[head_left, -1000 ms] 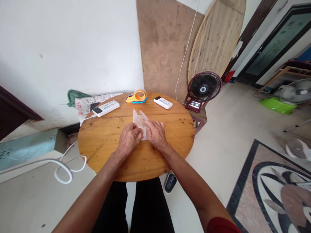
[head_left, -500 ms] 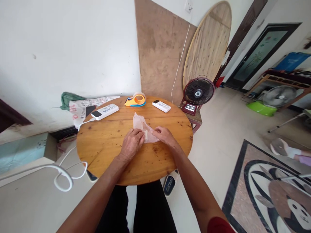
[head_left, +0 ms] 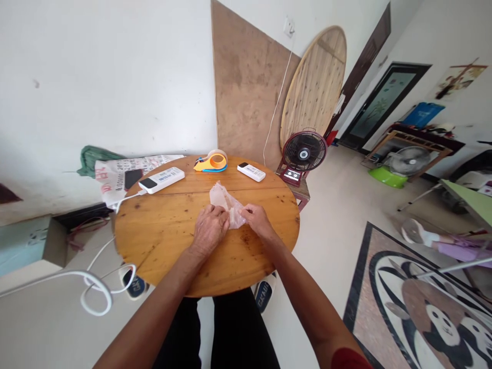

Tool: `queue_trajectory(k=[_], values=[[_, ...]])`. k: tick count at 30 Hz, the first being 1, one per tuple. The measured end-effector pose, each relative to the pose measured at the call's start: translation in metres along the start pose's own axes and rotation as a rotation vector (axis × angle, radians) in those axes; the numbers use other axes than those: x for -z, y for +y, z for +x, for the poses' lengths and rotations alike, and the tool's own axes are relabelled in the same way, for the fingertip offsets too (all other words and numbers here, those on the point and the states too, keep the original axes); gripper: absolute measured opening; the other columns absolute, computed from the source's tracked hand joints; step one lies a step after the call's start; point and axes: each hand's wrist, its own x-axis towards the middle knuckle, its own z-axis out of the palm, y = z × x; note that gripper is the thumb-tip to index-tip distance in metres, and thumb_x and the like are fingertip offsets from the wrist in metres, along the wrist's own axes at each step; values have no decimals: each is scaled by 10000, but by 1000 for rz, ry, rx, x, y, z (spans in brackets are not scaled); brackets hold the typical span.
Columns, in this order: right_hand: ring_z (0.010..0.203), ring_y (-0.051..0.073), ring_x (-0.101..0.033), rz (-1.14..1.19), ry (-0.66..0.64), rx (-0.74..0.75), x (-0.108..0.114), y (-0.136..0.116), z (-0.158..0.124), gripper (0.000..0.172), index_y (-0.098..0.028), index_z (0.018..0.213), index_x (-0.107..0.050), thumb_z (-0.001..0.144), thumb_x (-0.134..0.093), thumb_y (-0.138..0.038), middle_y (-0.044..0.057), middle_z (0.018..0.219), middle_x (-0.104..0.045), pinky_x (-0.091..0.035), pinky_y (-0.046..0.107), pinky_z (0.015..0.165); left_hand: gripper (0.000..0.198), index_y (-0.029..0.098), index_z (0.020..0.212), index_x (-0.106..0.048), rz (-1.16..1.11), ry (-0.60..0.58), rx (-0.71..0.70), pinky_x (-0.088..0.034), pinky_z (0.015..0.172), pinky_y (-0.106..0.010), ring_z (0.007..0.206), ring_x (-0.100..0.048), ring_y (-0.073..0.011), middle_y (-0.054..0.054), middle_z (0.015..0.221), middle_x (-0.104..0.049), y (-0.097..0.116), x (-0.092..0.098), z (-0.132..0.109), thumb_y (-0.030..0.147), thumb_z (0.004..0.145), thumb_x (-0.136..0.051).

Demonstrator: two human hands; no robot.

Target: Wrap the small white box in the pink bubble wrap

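Observation:
A thin, see-through, pinkish-white plastic bag [head_left: 221, 196] lies crumpled on the round wooden table [head_left: 161, 230]. My left hand [head_left: 209, 225] rests on its near left side, with the fingers curled and pressed together on the plastic. On the other side, my right hand [head_left: 257, 220] pinches the bag's right edge between thumb and fingers. Between the two hands the plastic is wrinkled and gathered. Beyond it, an orange and blue tape dispenser [head_left: 211, 162] stands near the table's far edge.
Two white devices with black ends, a left one [head_left: 163, 179] with a white cable [head_left: 126, 199] and a right one [head_left: 251, 171], lie on the table. To the right, a fan [head_left: 303, 152] stands on a stool [head_left: 300, 190]. A large round board [head_left: 315, 82] leans against the wall.
The bag's right edge has been drawn inward and bunched, with my right hand slightly closer to my left. The camera view has turned a little to the right.

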Motion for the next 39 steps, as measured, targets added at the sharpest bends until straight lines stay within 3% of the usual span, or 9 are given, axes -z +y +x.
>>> queue_trajectory(k=[11, 13, 16, 19, 23, 28, 33, 35, 39], values=[[618, 115, -469, -229, 40, 43, -19, -41, -3, 255, -179, 644, -613, 836, -544, -333, -16, 628, -578, -323, 225, 591, 253, 187, 878, -713, -102, 19, 34, -445, 793, -377, 872, -549, -250, -105, 972, -681, 1, -5, -1, 208, 912, -464], [605, 117, -453, -239, -13, 61, -16, -45, -4, 277, -176, 607, -591, 843, -518, -301, -16, 600, -552, -322, 228, 586, 231, 187, 904, -698, -185, 50, 70, -458, 817, -378, 890, -556, -252, -102, 972, -678, 2, -6, -3, 210, 902, -469], [600, 123, -474, -65, -164, 16, -5, -49, -6, 285, -165, 596, -584, 841, -472, -258, -10, 583, -540, -363, 228, 590, 245, 179, 1053, -645, -345, 115, 161, -474, 864, -388, 947, -575, -255, -102, 1014, -673, 0, -10, -8, 196, 852, -505], [657, 127, -525, 133, -324, -31, 6, -50, -8, 189, -151, 728, -666, 788, -489, -181, 0, 672, -610, -419, 223, 647, 403, 159, 1200, -559, -527, 146, 267, -502, 857, -376, 936, -594, -231, -105, 1070, -671, -5, -14, -12, 172, 799, -519], [645, 113, -505, 189, -430, 30, 8, -42, -9, 246, -145, 896, -712, 740, -522, -147, -12, 689, -601, -419, 214, 638, 474, 159, 1251, -523, -629, 127, 319, -525, 822, -365, 902, -596, -211, -101, 1079, -670, -9, -17, -14, 196, 779, -530], [686, 116, -523, 98, -321, 92, -5, -29, -7, 237, -141, 946, -714, 755, -622, -245, 3, 759, -620, -409, 212, 643, 461, 169, 1218, -553, -644, 141, 321, -516, 848, -374, 886, -595, -204, -99, 1067, -671, -8, -16, -14, 256, 765, -559], [714, 117, -534, -203, -285, 182, -5, -41, -9, 157, -194, 904, -712, 779, -617, -211, -19, 775, -648, -375, 213, 666, 418, 163, 1157, -565, -874, 130, 447, -507, 695, -287, 860, -609, -185, -104, 1064, -667, -7, -15, -13, 314, 767, -539], [696, 116, -532, -281, -287, 173, -1, -49, -10, 159, -208, 912, -713, 778, -628, -212, -26, 752, -645, -357, 214, 652, 362, 165, 1087, -583, -937, 146, 500, -494, 677, -268, 802, -606, -166, -77, 973, -661, -8, -16, -13, 347, 778, -529], [645, 104, -505, -332, -318, 172, 5, -59, -5, 132, -213, 869, -720, 760, -648, -223, -45, 673, -601, -314, 209, 603, 265, 176, 834, -622, -835, 196, 518, -461, 659, -251, 705, -551, -137, -26, 815, -594, -11, -17, -10, 425, 760, -574]])
